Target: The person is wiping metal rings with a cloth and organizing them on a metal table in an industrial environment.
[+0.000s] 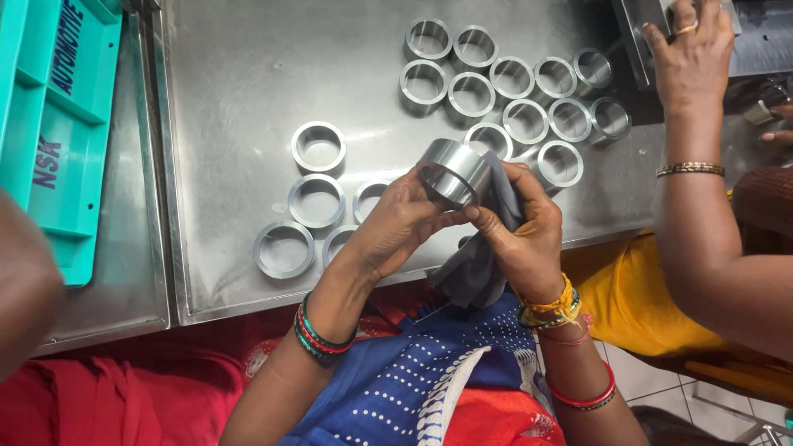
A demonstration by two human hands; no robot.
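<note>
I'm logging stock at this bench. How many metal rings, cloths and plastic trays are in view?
Loose rings on the steel table: 17
Held ring, between left hand and right hand: 1
Grey cloth, in the right hand: 1
Teal tray: 1
Total: 20

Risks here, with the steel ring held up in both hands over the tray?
1. The shiny steel ring is pinched only by fingertips of the left hand and right hand above the metal tray; a slip could probably dent it or the rings lying flat below.
2. The grey cloth covers just the right side, so bare left fingers may smudge the surface.
3. A co-worker's arm is close and might jostle.
</note>
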